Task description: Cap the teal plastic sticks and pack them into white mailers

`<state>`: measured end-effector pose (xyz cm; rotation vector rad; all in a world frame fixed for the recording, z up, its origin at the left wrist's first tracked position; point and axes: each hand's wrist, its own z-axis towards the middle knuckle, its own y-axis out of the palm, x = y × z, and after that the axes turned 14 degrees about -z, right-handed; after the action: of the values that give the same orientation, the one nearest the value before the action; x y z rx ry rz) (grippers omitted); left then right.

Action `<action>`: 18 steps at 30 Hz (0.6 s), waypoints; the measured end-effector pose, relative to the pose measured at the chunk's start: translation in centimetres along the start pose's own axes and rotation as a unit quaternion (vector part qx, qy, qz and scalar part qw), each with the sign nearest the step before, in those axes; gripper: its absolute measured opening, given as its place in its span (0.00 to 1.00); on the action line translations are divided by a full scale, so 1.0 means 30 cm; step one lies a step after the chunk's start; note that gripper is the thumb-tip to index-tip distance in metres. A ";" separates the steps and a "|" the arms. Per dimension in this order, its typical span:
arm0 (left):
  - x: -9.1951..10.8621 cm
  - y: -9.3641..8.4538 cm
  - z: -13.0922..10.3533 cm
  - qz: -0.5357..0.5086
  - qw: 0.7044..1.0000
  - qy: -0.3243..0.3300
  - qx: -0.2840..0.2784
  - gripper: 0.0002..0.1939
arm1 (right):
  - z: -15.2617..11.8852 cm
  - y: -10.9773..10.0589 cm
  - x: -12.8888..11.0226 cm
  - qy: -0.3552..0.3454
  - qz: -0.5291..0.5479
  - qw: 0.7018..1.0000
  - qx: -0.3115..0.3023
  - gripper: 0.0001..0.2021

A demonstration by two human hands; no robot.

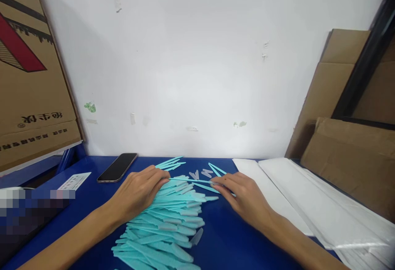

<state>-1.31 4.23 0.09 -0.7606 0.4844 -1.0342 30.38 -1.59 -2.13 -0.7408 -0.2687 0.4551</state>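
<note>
A thin turquoise strip [189, 180] is stretched level between my two hands. My left hand [143, 188] pinches its left end, above the top of a large pile of turquoise strips [166, 229]. At its right end, the fingers of my right hand [242, 190] are closed on the strip. Several small translucent pieces [206, 173] lie on the blue table just behind the held strip. One more translucent piece [196, 237] rests at the pile's right side. Loose turquoise strips [171, 163] lie behind my left hand, and others [216, 169] are near my right fingertips.
On the blue table [234, 237], a phone [117, 167] and a printed paper [75, 181] lie at the left. White sheets and bags [296, 196] cover the right side. Cardboard [352, 159] stands at the right, a large box [33, 81] at the left, and a white wall [191, 64] behind.
</note>
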 end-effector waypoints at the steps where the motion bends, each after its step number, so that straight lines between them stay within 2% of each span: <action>1: 0.002 0.000 0.001 -0.003 1.000 0.006 -0.002 0.05 | 0.000 -0.002 -0.002 -0.006 0.001 1.000 0.000 0.08; 8: 0.043 0.006 -0.001 -0.026 0.995 0.093 0.016 0.06 | -0.001 -0.013 -0.028 -0.067 0.003 0.997 0.022 0.09; 14: 0.088 0.001 0.019 -0.055 0.992 0.094 0.066 0.07 | -0.008 -0.013 -0.036 -0.069 0.017 0.997 0.023 0.09; 18: 0.084 0.001 0.020 -0.074 0.991 0.082 0.077 0.07 | -0.015 -0.013 -0.054 -0.064 0.046 0.996 0.029 0.10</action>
<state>0.25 2.18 0.42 -0.5839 0.4876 -1.2634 29.28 -2.90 -2.30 -0.6713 -0.3401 0.5968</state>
